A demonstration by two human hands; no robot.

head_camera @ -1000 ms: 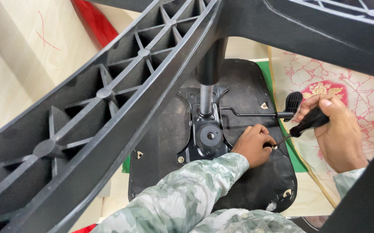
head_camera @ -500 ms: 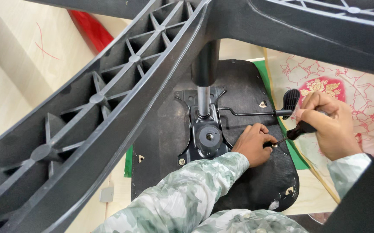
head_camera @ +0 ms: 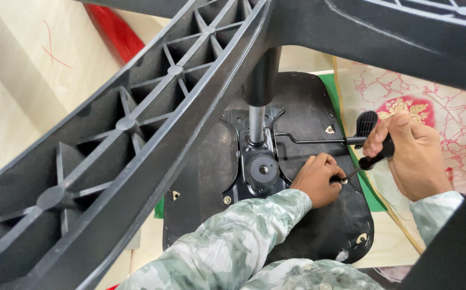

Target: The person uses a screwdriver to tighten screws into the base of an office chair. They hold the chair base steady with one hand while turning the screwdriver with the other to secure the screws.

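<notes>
An upturned office chair seat (head_camera: 319,96) lies below me, its black underside facing up. A metal mechanism plate (head_camera: 259,166) with the gas cylinder (head_camera: 257,115) stands at its middle. My left hand (head_camera: 316,180) rests on the seat beside the plate, fingertips pinching a small screw at the screwdriver tip. My right hand (head_camera: 413,153) grips a black-handled screwdriver (head_camera: 375,156), its shaft angled down to that spot. The chair's black height lever (head_camera: 324,140) runs just above both hands.
The chair's black ribbed star base (head_camera: 136,139) fills the left and top of the view, close to the camera. A green mat (head_camera: 370,193) and a patterned red-and-white sheet (head_camera: 458,113) lie under the seat on the right. A red object (head_camera: 117,35) lies at upper left.
My right hand has shifted its grip slightly along the screwdriver handle; the tip stays at my left fingertips. The view has drifted a little.
</notes>
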